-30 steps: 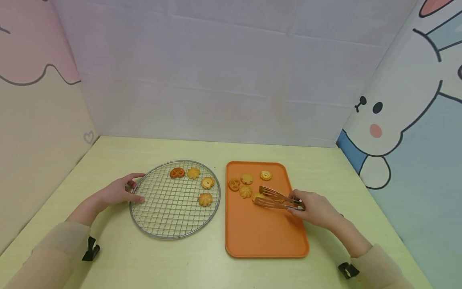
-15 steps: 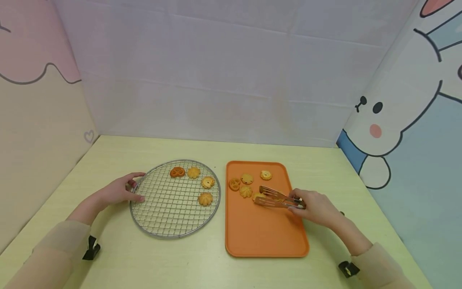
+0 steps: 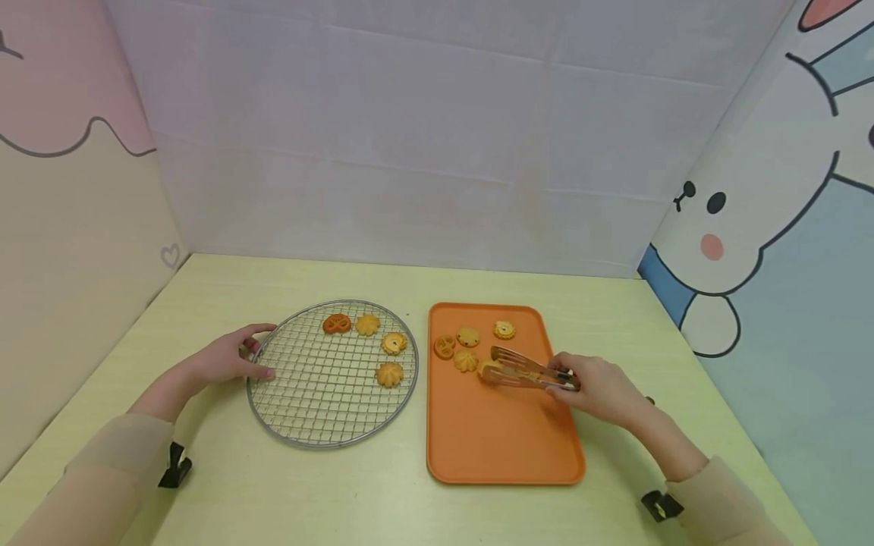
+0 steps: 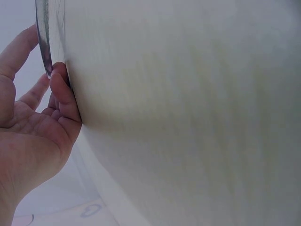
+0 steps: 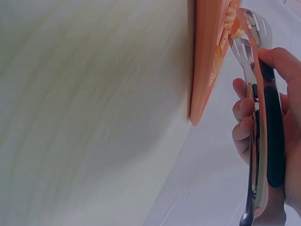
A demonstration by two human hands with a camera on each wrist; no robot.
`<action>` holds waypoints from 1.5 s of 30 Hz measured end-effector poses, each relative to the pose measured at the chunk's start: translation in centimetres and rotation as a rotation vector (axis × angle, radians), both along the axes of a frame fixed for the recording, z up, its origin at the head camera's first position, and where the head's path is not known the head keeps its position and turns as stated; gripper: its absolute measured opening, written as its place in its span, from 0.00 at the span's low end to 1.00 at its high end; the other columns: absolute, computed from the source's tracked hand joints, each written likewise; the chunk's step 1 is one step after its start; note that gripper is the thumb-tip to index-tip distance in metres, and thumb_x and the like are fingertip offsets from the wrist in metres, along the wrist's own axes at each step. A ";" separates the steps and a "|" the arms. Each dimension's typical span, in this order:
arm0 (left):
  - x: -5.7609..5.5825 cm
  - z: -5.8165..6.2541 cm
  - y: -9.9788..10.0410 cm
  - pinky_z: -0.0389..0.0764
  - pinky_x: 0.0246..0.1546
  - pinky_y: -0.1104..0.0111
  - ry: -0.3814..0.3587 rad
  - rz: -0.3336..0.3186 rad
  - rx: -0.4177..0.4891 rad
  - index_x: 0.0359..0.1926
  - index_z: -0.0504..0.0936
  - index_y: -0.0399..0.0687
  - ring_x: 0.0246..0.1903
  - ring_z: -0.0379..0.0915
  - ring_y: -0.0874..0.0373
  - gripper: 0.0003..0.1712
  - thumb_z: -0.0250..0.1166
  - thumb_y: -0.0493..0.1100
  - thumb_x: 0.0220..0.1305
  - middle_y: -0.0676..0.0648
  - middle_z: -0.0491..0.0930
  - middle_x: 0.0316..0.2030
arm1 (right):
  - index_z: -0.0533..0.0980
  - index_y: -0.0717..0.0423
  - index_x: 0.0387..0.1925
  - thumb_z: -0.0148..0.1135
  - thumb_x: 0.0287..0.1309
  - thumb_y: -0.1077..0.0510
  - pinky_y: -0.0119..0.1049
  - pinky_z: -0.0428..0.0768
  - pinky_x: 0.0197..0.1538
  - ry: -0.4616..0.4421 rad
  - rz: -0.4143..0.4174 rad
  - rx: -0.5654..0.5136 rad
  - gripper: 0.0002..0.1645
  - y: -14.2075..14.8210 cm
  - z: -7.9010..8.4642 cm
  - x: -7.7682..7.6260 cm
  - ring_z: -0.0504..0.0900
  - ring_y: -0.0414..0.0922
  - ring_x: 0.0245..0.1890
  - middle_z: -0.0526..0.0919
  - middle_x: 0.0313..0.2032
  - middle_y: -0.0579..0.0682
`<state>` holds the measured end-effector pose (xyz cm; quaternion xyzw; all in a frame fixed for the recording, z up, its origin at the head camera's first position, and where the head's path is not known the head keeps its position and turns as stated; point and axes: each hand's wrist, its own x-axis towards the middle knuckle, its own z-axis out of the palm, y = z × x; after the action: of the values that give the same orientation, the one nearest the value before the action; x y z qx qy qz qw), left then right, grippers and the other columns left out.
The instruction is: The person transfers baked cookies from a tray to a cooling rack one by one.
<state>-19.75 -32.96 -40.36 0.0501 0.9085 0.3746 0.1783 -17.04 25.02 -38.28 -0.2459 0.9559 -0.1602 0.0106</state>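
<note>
My right hand (image 3: 597,387) grips a pair of metal tongs (image 5: 258,94) with slotted ends and black grip pads. In the head view the tongs' ends straddle golden cookies on the orange tray (image 3: 505,444), one of which, a yellow cookie (image 3: 486,368), shows at the tips. My left hand (image 3: 228,356) holds the left rim of a round wire cooling rack (image 3: 300,443), thumb and forefinger over the edge. In the left wrist view other fingers curl at the tabletop below the metal rim (image 4: 43,42).
On the rack's far and right side lie a brown pretzel cookie (image 3: 337,324) and several golden cookies (image 3: 390,374). A pretzel cookie (image 3: 444,346), a round dotted cookie (image 3: 467,337), a swirled cookie (image 3: 466,360) and a ring-shaped cookie (image 3: 504,330) lie on the tray. A wall stands behind the table.
The tongs' two ends have come closer together around the cookies. The left hand and the rack stay in place.
</note>
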 end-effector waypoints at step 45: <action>0.0 -0.1 0.0 0.65 0.31 0.68 -0.005 -0.009 0.012 0.70 0.52 0.38 0.36 0.60 0.52 0.55 0.74 0.50 0.49 0.38 0.63 0.44 | 0.77 0.52 0.45 0.66 0.56 0.48 0.32 0.73 0.29 0.179 0.121 -0.042 0.18 -5.2 6.8 -1.5 0.74 0.35 0.25 0.83 0.36 0.46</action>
<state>-19.75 -32.96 -40.41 0.0543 0.9055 0.3794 0.1820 -18.58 19.87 -31.50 -0.3164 0.9329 -0.1569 -0.0704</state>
